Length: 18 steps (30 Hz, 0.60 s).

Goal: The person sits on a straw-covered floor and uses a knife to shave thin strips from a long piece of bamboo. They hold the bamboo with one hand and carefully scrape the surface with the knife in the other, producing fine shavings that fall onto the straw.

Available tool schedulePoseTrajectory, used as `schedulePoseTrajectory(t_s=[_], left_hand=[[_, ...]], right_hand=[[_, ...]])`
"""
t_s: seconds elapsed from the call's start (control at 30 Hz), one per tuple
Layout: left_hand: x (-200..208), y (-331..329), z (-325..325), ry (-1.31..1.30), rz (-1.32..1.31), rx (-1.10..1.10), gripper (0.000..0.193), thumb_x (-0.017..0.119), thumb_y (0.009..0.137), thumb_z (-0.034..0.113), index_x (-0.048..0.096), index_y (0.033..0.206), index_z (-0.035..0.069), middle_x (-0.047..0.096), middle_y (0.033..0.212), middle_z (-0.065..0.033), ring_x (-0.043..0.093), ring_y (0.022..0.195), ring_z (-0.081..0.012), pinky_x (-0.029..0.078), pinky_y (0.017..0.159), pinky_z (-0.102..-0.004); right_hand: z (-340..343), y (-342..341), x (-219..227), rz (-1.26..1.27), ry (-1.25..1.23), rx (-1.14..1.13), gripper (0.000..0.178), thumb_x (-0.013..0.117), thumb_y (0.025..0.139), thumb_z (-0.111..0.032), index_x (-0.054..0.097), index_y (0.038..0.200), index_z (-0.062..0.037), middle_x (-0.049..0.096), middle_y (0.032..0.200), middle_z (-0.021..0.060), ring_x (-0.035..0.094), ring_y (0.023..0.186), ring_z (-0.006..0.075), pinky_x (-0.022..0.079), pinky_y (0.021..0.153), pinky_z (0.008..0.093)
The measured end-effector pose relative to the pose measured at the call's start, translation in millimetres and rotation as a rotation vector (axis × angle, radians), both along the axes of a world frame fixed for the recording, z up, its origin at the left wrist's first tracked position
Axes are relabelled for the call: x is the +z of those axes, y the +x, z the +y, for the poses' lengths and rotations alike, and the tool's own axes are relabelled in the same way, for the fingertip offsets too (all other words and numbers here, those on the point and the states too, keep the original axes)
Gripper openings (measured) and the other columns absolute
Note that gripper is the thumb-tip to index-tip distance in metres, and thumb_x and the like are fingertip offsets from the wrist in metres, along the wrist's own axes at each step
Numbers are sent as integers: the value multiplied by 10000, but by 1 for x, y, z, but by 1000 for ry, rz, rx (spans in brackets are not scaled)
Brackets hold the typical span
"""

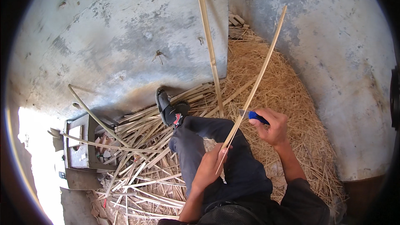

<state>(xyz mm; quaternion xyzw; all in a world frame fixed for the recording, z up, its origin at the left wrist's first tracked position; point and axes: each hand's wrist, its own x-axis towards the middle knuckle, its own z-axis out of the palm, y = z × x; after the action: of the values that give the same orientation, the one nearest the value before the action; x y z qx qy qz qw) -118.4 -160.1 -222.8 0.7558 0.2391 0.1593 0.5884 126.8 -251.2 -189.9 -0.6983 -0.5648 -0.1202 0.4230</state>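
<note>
In the head view, we see a long, narrow, pale straw-yellow strip of wood or bamboo (261, 73) running from our left hand (209, 164) up and away to the right, well past the fingertips of both hands. It bows gently and narrows toward its far tip, where a few fine fibres stick out. Nearer our left fingers, it looks paler and broader, with a thin whitish sliver beside it.

Our left fingers pinch the strip near its lower end, thumb and forefinger pressed against it. Our right hand (273, 127) wraps a blue-handled knife with a short grey blade (258, 118), thumb and forefinger clamped on the handle; the blade meets the strip, just beyond the left fingertips.

Right of our right fingers spreads a heap of fine golden-brown shavings (298, 108). Well left of our left fingers lies a loose pile of pale split strips (141, 164).
</note>
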Motion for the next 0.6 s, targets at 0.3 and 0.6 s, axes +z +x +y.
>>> schedulePoseTrajectory(t_s=[0.3, 0.6], left_hand=[[-3, -4, -21, 202, 95, 125, 273, 507, 1134, 255, 579, 1122, -8, 654, 811, -320, 630, 815, -561, 458, 688, -609], [-23, -42, -45, 121, 271, 137, 278, 503, 1133, 271, 556, 1048, 11, 663, 791, -316, 638, 804, -567, 455, 676, -639]], right_hand=[[-9, 18, -18, -48, 18, -85, 359, 786, 957, -425, 798, 990, -68, 771, 830, 80, 736, 642, 228, 551, 552, 325], [0, 75, -22, 3, -72, -179, 456, 741, 985, -504, 819, 1035, -58, 780, 828, 105, 731, 652, 223, 545, 578, 342]])
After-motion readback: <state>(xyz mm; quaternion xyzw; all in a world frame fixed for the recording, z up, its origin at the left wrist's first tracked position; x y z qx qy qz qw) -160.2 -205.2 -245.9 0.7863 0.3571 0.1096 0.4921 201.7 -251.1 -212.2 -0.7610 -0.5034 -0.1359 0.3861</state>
